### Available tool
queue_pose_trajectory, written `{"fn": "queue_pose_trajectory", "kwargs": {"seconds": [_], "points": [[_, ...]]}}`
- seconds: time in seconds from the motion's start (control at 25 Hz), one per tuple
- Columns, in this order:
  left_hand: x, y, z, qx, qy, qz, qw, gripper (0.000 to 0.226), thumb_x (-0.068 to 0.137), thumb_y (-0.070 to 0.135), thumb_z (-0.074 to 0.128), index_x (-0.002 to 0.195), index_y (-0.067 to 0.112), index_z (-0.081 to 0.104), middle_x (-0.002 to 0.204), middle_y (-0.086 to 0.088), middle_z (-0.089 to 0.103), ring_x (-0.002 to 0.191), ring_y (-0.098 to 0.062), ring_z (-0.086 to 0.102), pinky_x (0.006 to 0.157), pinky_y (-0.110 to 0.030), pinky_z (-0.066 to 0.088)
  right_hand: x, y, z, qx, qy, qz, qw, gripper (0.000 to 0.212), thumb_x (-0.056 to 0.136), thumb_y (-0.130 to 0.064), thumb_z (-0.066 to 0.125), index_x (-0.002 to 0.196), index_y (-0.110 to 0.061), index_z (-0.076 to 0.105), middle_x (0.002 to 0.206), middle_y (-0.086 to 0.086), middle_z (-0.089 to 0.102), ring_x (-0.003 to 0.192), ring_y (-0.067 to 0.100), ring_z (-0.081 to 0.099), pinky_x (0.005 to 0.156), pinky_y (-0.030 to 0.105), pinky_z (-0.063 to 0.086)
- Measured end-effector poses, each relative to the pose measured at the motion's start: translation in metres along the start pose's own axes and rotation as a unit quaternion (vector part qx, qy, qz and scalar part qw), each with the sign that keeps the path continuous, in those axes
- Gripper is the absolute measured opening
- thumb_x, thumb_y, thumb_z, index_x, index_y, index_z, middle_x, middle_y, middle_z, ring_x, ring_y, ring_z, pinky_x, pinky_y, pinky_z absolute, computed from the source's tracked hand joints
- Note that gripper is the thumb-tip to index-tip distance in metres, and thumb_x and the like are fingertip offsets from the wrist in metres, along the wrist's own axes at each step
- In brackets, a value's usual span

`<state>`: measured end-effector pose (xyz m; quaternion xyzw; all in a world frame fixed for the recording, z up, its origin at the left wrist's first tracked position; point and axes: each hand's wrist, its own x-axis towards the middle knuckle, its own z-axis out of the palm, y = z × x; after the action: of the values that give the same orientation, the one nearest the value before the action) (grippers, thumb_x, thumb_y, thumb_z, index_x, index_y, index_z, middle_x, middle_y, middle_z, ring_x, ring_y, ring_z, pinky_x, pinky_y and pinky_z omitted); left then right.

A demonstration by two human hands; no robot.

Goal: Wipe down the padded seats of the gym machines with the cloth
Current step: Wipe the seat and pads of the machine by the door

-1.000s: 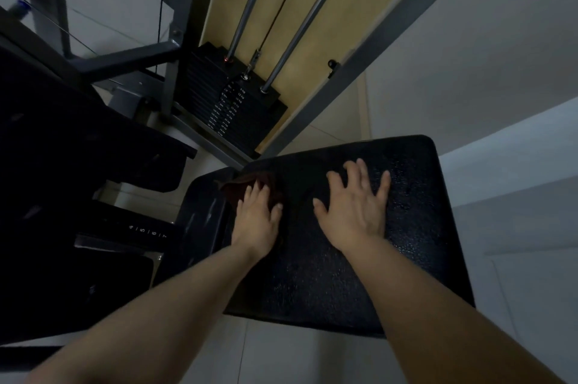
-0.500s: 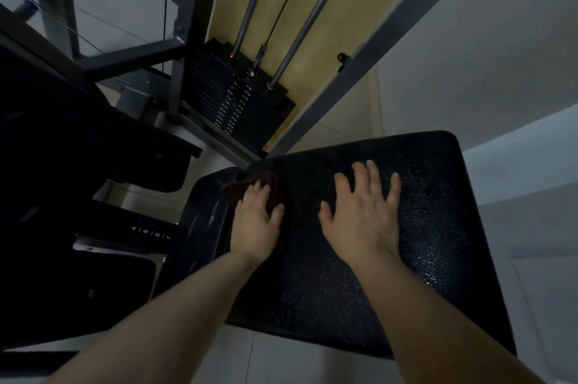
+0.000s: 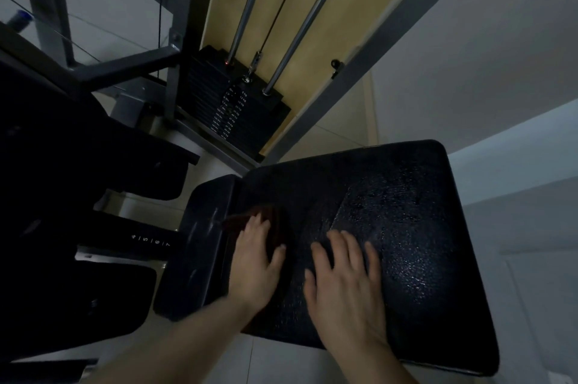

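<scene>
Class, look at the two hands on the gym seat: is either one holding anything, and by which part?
Nothing is gripped. The left hand presses flat on the near part of the cloth; the right hand rests bare on the seat.

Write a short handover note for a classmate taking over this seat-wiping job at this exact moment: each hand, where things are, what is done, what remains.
Left hand: flat, pressing the dark reddish-brown cloth onto the black textured padded seat near its left edge.
Right hand: open, palm down on the seat's middle, holding nothing.
Done: cannot tell for certain; the right part glistens as if damp.
Left: finish this seat, then the narrow black pad beside it and the other machines.
</scene>
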<state>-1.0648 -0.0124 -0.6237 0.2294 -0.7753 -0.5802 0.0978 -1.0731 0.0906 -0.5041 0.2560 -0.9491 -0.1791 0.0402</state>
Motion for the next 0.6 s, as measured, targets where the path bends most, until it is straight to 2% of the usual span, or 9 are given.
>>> {"fn": "queue_pose_trajectory", "kwargs": {"seconds": [0.08,0.16,0.24,0.36,0.48,0.6], "points": [[0.03,0.006,0.004,0.036,0.011,-0.035,0.999,0.055,0.096,0.031,0.048,0.146,0.014,0.031,0.156,-0.003,0.023,0.144,-0.016,0.016,0.119,-0.034,0.012,0.001,-0.002,0.003,0.002,-0.003,0.005,1.0,0.04,0.074,-0.033,0.072,0.11,-0.017,0.066,0.125,0.012,0.058,0.12,0.03,0.051,0.103,0.052,0.029],[0.022,0.004,0.005,0.029,0.012,-0.036,0.999,0.053,0.097,0.029,0.047,0.145,0.014,0.033,0.155,-0.004,0.025,0.144,-0.017,0.017,0.119,-0.035,0.013,0.001,-0.003,0.004,0.007,0.003,0.007,1.0,0.04,0.075,-0.032,0.071,0.111,-0.017,0.065,0.125,0.012,0.057,0.12,0.029,0.05,0.103,0.052,0.029],[-0.026,-0.002,0.004,0.008,-0.002,0.019,1.0,0.051,0.096,0.026,0.047,0.144,0.02,0.033,0.153,-0.001,0.024,0.144,-0.015,0.017,0.118,-0.034,0.011,0.003,-0.003,0.004,0.014,0.004,0.007,1.0,0.04,0.075,-0.032,0.071,0.111,-0.016,0.064,0.126,0.012,0.057,0.12,0.029,0.049,0.103,0.052,0.029],[-0.097,-0.007,-0.003,0.005,-0.074,0.101,0.992,0.057,0.087,0.038,0.038,0.143,0.034,0.027,0.15,0.005,0.021,0.143,-0.009,0.008,0.118,-0.039,0.01,0.002,-0.004,0.002,0.032,0.008,0.019,0.999,0.042,0.073,-0.031,0.074,0.11,-0.016,0.065,0.127,0.012,0.057,0.122,0.028,0.05,0.105,0.051,0.027],[-0.039,-0.001,0.0,0.009,-0.05,0.076,0.996,0.056,0.091,0.039,0.041,0.142,0.031,0.019,0.15,0.01,0.016,0.144,-0.011,0.006,0.116,-0.03,0.001,0.002,-0.003,0.005,0.032,0.015,0.015,0.999,0.043,0.073,-0.033,0.073,0.112,-0.016,0.065,0.132,0.012,0.055,0.127,0.028,0.047,0.106,0.05,0.023],[0.047,0.005,0.008,0.043,-0.031,-0.017,0.998,0.054,0.097,0.03,0.047,0.147,0.019,0.029,0.156,-0.003,0.023,0.145,-0.019,0.013,0.119,-0.041,0.008,0.001,-0.004,0.007,0.03,0.031,0.017,0.999,0.044,0.076,-0.035,0.07,0.115,-0.016,0.063,0.135,0.012,0.053,0.131,0.029,0.043,0.109,0.05,0.019]]}}
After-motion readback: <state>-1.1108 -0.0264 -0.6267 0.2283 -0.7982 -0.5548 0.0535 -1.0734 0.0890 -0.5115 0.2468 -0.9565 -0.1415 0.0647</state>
